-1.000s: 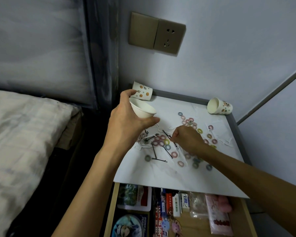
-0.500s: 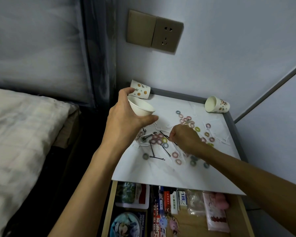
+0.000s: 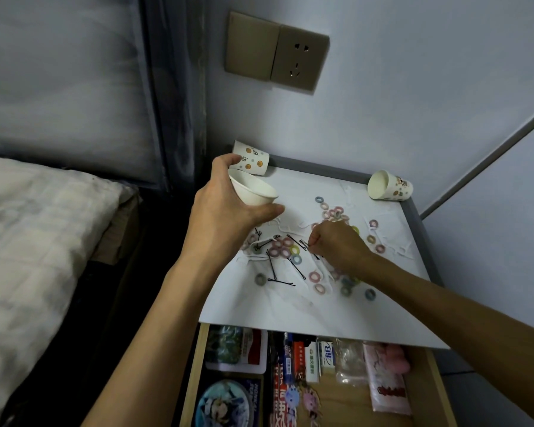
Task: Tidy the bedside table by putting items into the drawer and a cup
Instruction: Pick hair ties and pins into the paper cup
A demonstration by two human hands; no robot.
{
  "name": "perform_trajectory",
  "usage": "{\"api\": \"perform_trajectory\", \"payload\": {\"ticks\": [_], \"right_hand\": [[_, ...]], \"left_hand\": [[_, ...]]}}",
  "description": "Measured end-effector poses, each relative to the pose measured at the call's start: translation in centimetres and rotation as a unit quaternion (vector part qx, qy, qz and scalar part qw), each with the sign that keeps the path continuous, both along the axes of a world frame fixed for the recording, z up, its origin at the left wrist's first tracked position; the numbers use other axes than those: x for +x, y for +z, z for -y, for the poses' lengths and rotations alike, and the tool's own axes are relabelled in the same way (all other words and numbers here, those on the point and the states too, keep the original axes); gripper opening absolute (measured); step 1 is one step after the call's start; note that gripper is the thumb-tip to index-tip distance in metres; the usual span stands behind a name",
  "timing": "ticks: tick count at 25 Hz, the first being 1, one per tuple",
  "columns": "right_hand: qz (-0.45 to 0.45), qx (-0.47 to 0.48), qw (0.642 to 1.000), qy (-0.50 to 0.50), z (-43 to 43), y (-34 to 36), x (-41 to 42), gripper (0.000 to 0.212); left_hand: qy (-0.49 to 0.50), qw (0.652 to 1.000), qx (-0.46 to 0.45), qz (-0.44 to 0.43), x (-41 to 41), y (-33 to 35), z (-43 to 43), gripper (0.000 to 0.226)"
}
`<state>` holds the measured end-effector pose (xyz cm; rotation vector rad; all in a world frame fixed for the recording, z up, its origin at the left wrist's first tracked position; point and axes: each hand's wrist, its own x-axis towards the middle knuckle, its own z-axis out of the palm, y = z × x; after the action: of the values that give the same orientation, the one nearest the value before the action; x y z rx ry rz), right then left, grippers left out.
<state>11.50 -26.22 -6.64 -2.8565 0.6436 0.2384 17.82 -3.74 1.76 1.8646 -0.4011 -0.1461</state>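
So the right hand [image 3: 336, 245] now has its fingertips pinched on a black bobby pin [image 3: 299, 241] among the hair ties [image 3: 285, 246] on the bedside table [image 3: 275, 315], left hand [image 3: 225, 211] still wrapped round the paper cup [image 3: 253, 192] tilted just beside it (both barely moved from a second ago), so drop-in looks next.

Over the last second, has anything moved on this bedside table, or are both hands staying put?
Nothing visibly moved. The right hand still pinches at a black hairpin on the table. The left hand still holds the white cup tilted. The scattered hair rings and open drawer are unchanged.
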Motion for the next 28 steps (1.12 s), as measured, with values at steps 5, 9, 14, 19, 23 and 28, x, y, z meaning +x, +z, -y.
{"api": "perform_trajectory", "payload": {"ticks": [5,9,14,19,23,28], "right_hand": [[0.002,-0.145,0.987,0.064,-0.6,-0.2,-0.2,0.019],[-0.026,-0.226,0.968,0.110,-0.9,0.8,-0.2,0.023],[0.035,-0.147,0.985,0.085,-0.1,0.4,0.6,0.013],[0.065,0.041,0.996,0.041,-0.7,1.1,1.6,0.010],[0.028,0.029,0.998,0.044,-1.0,0.2,2.5,0.013],[0.030,0.008,1.000,0.006,-1.5,-0.2,3.0,0.012]], "left_hand": [[-0.005,1.000,0.001,0.001,-0.1,-0.1,0.1,0.087],[-0.008,1.000,-0.006,-0.001,-0.1,-0.2,0.1,0.086],[-0.009,1.000,-0.012,-0.004,0.0,-0.1,0.0,0.085],[-0.008,1.000,-0.008,0.004,0.1,-0.1,-0.1,0.085],[-0.015,1.000,-0.009,0.003,-0.1,-0.1,0.0,0.086],[-0.014,1.000,-0.001,0.009,0.0,-0.1,0.0,0.086]]}}
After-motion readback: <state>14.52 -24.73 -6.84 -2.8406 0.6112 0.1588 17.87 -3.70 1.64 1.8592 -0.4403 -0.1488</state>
